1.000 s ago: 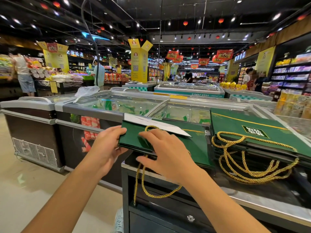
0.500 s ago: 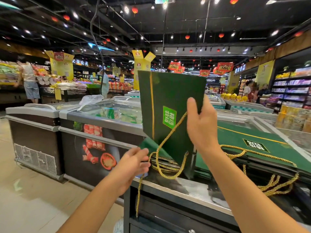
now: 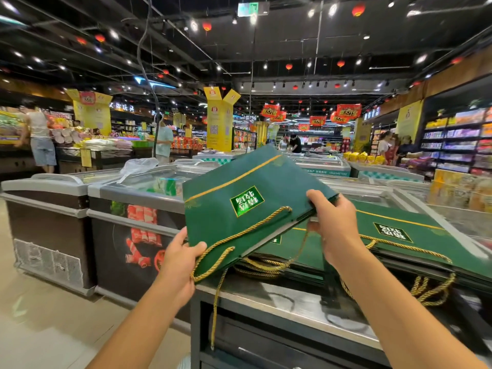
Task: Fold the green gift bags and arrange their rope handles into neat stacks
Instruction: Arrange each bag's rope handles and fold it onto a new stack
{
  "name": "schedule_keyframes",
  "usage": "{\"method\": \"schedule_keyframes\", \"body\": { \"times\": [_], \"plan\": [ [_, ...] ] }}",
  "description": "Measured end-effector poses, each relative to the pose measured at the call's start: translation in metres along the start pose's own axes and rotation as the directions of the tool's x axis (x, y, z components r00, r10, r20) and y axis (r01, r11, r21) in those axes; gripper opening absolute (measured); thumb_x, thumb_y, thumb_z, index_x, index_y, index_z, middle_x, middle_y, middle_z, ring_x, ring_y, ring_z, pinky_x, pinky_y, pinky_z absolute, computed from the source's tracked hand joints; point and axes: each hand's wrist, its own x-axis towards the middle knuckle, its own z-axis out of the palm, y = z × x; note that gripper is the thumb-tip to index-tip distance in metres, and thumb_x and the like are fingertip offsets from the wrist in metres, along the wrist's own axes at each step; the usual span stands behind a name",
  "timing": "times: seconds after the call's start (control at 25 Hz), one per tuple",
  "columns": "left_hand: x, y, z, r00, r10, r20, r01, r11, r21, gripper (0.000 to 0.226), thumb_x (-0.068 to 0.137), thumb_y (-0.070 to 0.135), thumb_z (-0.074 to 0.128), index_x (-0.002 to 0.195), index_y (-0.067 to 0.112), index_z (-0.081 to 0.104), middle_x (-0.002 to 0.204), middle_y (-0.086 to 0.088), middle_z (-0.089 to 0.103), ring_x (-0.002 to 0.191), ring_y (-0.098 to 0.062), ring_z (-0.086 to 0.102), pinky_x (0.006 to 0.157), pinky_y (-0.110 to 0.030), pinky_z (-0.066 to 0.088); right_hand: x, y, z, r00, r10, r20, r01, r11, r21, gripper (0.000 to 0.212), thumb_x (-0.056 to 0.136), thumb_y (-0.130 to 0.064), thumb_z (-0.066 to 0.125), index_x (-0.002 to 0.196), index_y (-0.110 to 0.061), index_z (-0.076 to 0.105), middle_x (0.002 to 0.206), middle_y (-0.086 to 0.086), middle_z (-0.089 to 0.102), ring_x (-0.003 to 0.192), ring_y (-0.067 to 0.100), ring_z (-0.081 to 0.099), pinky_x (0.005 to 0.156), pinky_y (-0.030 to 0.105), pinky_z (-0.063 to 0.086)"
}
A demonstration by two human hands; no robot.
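I hold a flattened green gift bag (image 3: 239,201) tilted in the air above the counter, label side up. My left hand (image 3: 178,262) pinches its near left corner, thumb on top. My right hand (image 3: 332,225) grips its right edge near the opening. Its gold rope handle (image 3: 239,235) loops across the front and dangles down past the counter edge. A stack of folded green bags (image 3: 399,235) lies on the counter to the right, under and behind the held bag, with gold rope handles (image 3: 426,286) spilling over its near side.
The steel counter (image 3: 292,302) stands right in front of me, with a drawer below. Chest freezers (image 3: 127,198) line the left and back. Shoppers stand far off at the left and right; tiled floor lies at lower left.
The bag went from lying on the stack to upright in my hands, and now tilts down flat toward the stack. My left hand has moved up to pinch its corner.
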Motion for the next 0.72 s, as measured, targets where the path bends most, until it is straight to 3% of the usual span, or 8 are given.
{"method": "schedule_keyframes", "body": {
  "times": [0.16,0.28,0.4,0.48,0.6,0.72],
  "plan": [
    [0.007,0.021,0.016,0.991,0.132,0.032,-0.135,0.983,0.128,0.035,0.098,-0.010,0.051,0.118,0.017,0.059,0.101,-0.004,0.072,0.063,-0.011,0.072,0.047,-0.022,0.055,0.010,-0.013,-0.037,0.999,-0.003,0.046,0.011,0.986,-0.168,0.041,0.085,-0.005,0.072,0.121,-0.018,0.058,0.105,0.009,0.069,0.083,0.026,0.070,0.061,0.033,0.056],
    [0.018,0.031,0.045,0.978,0.202,0.052,-0.208,0.954,0.218,0.050,0.096,-0.007,0.058,0.144,0.006,0.047,0.119,-0.005,0.067,0.082,-0.013,0.068,0.070,-0.027,0.058,0.013,-0.023,-0.063,0.993,-0.043,0.109,0.080,0.932,-0.355,0.038,0.087,-0.011,0.073,0.123,-0.016,0.062,0.108,-0.001,0.066,0.083,0.017,0.067,0.071,0.030,0.058],
    [0.023,0.035,0.082,0.969,0.206,0.138,-0.241,0.915,0.325,0.057,0.095,-0.002,0.064,0.148,0.006,0.044,0.117,-0.004,0.064,0.085,-0.013,0.065,0.086,-0.037,0.055,0.023,-0.031,-0.095,0.986,-0.144,0.081,0.164,0.791,-0.590,0.040,0.088,-0.029,0.071,0.127,-0.021,0.065,0.120,-0.003,0.067,0.094,0.015,0.067,0.088,0.040,0.056],
    [0.026,0.031,0.111,0.958,0.184,0.221,-0.260,0.881,0.395,0.059,0.094,0.003,0.065,0.149,0.007,0.043,0.124,-0.008,0.059,0.103,-0.020,0.064,0.097,-0.040,0.051,0.027,-0.042,-0.122,0.978,-0.196,0.065,0.187,0.708,-0.681,0.040,0.090,-0.034,0.067,0.128,-0.022,0.065,0.125,-0.003,0.067,0.095,0.015,0.068,0.087,0.039,0.055],
    [0.028,0.016,0.154,0.929,0.139,0.342,-0.287,0.854,0.433,0.059,0.096,0.007,0.063,0.150,0.010,0.041,0.134,-0.008,0.054,0.114,-0.020,0.055,0.090,-0.033,0.041,0.031,-0.052,-0.163,0.978,-0.208,0.028,0.154,0.619,-0.770,0.039,0.093,-0.037,0.064,0.129,-0.023,0.066,0.123,-0.004,0.066,0.099,0.018,0.065,0.083,0.034,0.049],
    [0.025,-0.002,0.190,0.893,0.046,0.447,-0.279,0.837,0.471,0.060,0.097,0.012,0.060,0.153,0.011,0.038,0.142,-0.004,0.052,0.118,-0.020,0.055,0.088,-0.031,0.043,0.033,-0.055,-0.202,0.978,-0.206,-0.034,0.095,0.582,-0.807,0.036,0.095,-0.035,0.063,0.127,-0.019,0.068,0.124,0.000,0.067,0.108,0.019,0.060,0.084,0.030,0.041]
  ]
}}
